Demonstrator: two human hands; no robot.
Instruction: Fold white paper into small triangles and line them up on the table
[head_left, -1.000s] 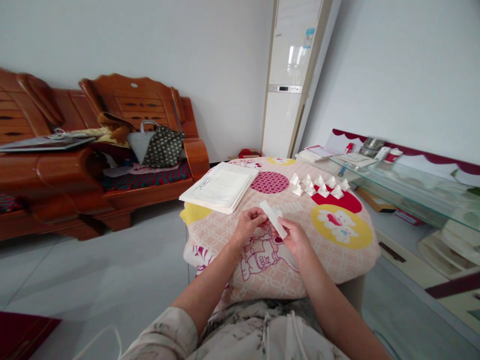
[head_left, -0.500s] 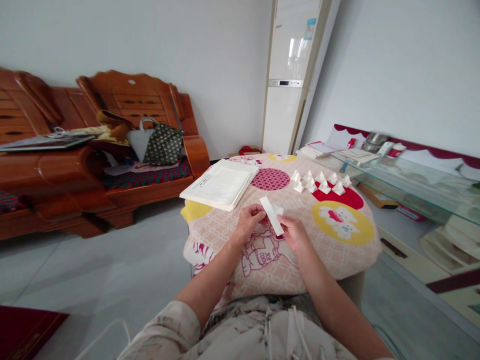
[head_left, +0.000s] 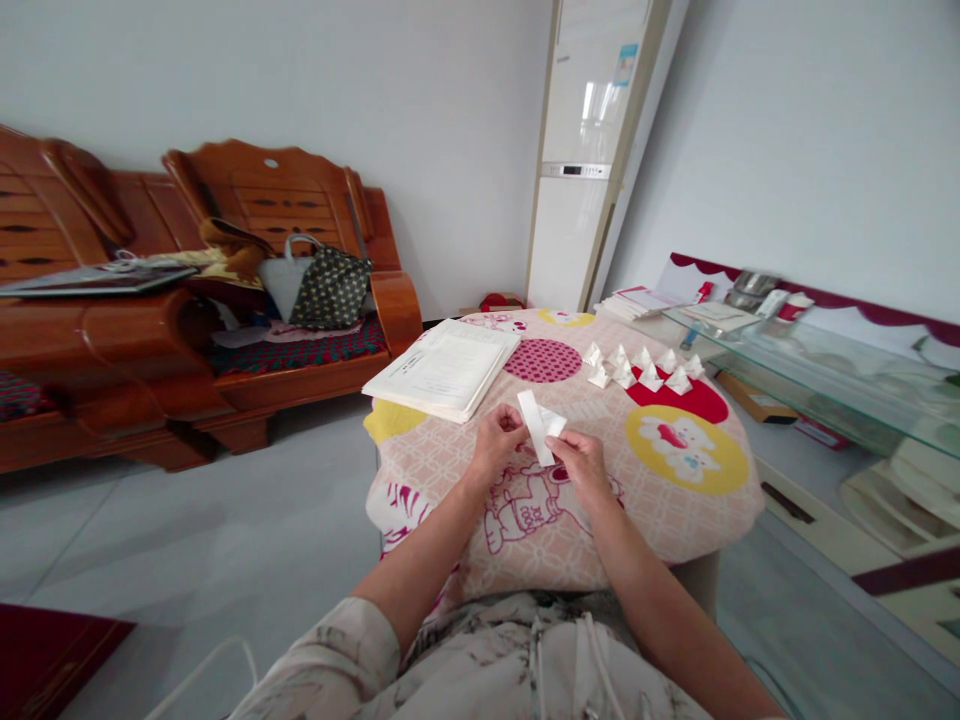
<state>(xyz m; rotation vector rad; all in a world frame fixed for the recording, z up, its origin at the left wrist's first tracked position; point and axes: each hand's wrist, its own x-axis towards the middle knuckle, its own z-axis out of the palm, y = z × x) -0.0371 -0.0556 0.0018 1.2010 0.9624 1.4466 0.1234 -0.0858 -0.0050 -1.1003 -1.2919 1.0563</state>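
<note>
A piece of folded white paper (head_left: 535,428) is between my hands above the cloth-covered table, a narrow strip crossing in front of a wider flap. My left hand (head_left: 498,440) is closed, its thumb and fingertips pinched at the strip's left edge. At the lower right of the paper, my right hand (head_left: 582,460) pinches it between thumb and fingers. Several small folded white paper pieces (head_left: 649,376) with pointed tops stand in two rows beyond my right hand. A stack of white printed sheets (head_left: 444,368) lies on the table beyond my left hand.
The table wears a pink patterned cloth (head_left: 450,470). To the right runs a glass-topped cabinet (head_left: 825,370) with papers and a red cup (head_left: 792,306) on it. A wooden sofa (head_left: 285,370) holding bags stands at left; a tall white air conditioner (head_left: 570,220) fills the corner.
The folded paper has turned more upright, showing more of its wider flap. My right hand has shifted slightly left along its lower edge. The view has moved a little.
</note>
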